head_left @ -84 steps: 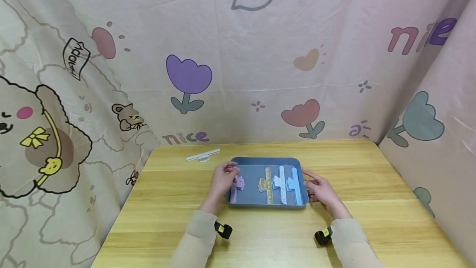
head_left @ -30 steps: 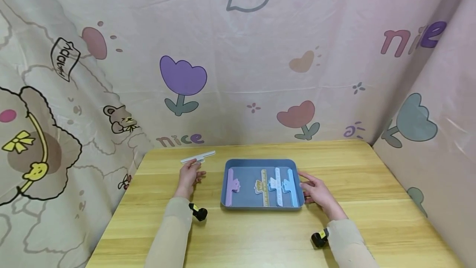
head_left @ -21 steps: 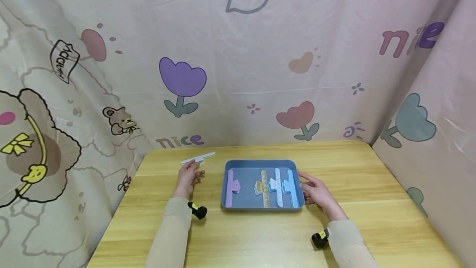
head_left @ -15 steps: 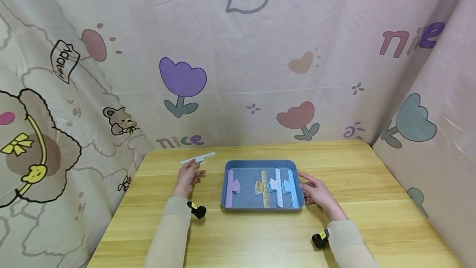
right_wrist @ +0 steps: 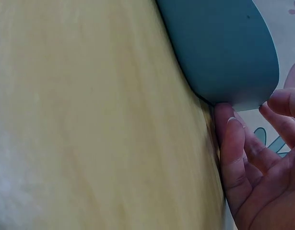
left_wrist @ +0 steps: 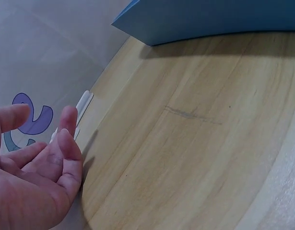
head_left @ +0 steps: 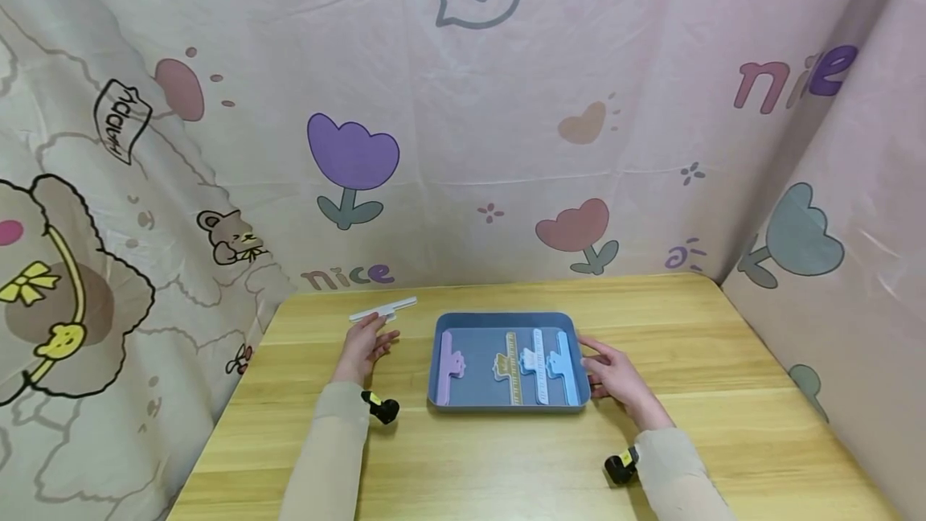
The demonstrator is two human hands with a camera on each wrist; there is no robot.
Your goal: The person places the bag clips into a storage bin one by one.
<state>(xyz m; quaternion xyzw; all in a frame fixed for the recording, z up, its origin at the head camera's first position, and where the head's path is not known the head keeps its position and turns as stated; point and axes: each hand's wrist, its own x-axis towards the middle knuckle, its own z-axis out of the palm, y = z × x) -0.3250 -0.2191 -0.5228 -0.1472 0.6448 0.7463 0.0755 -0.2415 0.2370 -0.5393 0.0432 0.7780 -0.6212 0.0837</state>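
My left hand (head_left: 363,348) is at a white long-bar clip (head_left: 394,306) lying on the table at the back left. Its fingers are loosely bent, and the thumb stands apart from them in the left wrist view; whether they touch the clip, partly hidden behind them (left_wrist: 70,143), I cannot tell. My right hand (head_left: 615,372) rests its fingertips against the right wall of a blue-grey tray (head_left: 506,318). Inside the tray, upright in the head view, lie a lilac clip (head_left: 447,368) at the left, then a gold-patterned clip (head_left: 513,380), a white-and-blue clip (head_left: 538,376) and a light-blue clip (head_left: 564,364).
The wooden table (head_left: 492,457) carries the tray near its middle. A printed curtain (head_left: 463,143) hangs behind the table and along both sides. Each wrist wears a small black camera, such as the left one (head_left: 381,408).
My left hand has let go of the lilac clip in the tray and moved left to the white clip, where it stays nearly still. The right hand has kept to the tray's wall.
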